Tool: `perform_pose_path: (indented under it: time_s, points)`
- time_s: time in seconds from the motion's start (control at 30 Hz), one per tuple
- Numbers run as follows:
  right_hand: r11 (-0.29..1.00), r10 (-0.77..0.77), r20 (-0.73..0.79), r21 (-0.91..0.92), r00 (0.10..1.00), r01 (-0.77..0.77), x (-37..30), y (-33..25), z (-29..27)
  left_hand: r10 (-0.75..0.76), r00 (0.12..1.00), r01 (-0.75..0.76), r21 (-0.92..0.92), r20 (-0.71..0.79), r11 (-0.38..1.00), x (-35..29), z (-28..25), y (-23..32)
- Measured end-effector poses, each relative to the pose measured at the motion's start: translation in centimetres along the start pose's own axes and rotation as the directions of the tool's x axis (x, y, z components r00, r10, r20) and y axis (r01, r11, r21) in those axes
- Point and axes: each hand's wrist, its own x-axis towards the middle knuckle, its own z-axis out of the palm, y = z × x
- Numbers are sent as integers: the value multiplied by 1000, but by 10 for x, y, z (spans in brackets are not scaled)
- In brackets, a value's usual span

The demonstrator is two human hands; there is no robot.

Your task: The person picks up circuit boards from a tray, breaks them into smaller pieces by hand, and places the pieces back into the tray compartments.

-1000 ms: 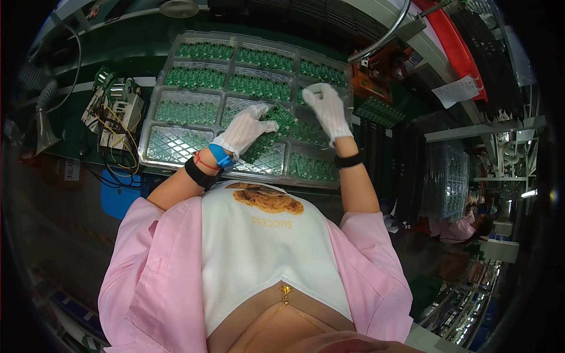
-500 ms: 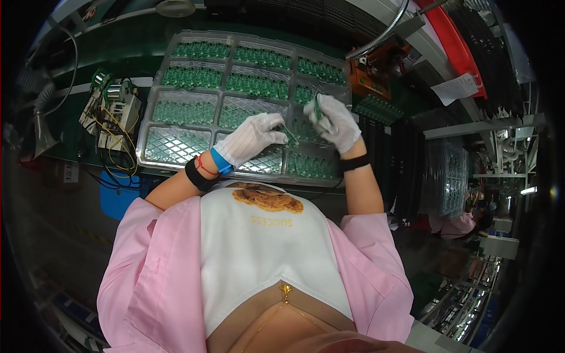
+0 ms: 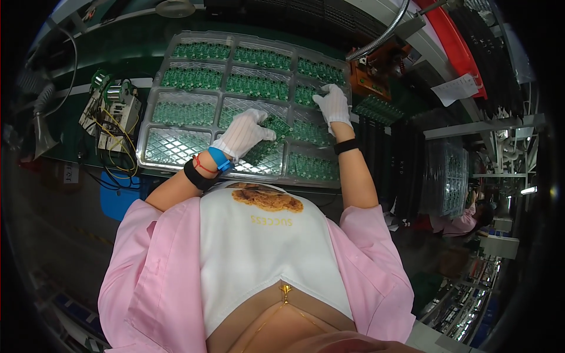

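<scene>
My left hand [image 3: 242, 135], in a white glove with a blue band at the wrist, is closed on a green circuit board [image 3: 276, 125], held tilted over the middle of a clear plastic tray [image 3: 143, 136]. My right hand [image 3: 334, 106], also gloved, is at the tray's right column, beside a row of upright circuit boards [image 3: 305, 94]. Its fingers are bent together at the end of that row. Whatever they may hold is hidden. Most of the tray's compartments contain rows of similar green boards.
A device with solder spools and yellow wires [image 3: 118, 109] stands left of the tray. An orange fixture [image 3: 372, 79] and a flexible metal hose [image 3: 382, 38] are at the upper right. More boards [image 3: 376, 110] lie beyond the right hand. Another person [image 3: 462, 222] is farther off at right.
My right hand has moved up and away from the left, to the boards in the right column. My left hand has shifted slightly left, and its board now shows its flat face.
</scene>
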Motion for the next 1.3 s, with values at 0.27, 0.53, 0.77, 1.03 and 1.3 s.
perform_pose_path:
  time_s: [0.27, 0.53, 0.77, 1.03, 1.3]
  points:
    - [821, -483, 187, 437, 855, 368, -72, -64, -53, 117, 992, -115, 28, -51, 993, 1, 3, 15]
    - [436, -878, -65, 302, 475, 848, -78, -44, -65, 471, 877, -477, 50, 97, 878, -1, 3, 14]
    - [584, -311, 319, 807, 895, -85, -52, -21, -80, 341, 931, -316, -178, 132, 932, 4, 2, 19]
    - [986, 106, 216, 107, 971, -131, 11, 26, -9, 153, 961, -194, -167, -230, 967, 14, 12, -16]
    - [971, -104, 135, 230, 985, 71, -19, -20, -47, 122, 984, -123, -2, -133, 992, 12, 5, -4]
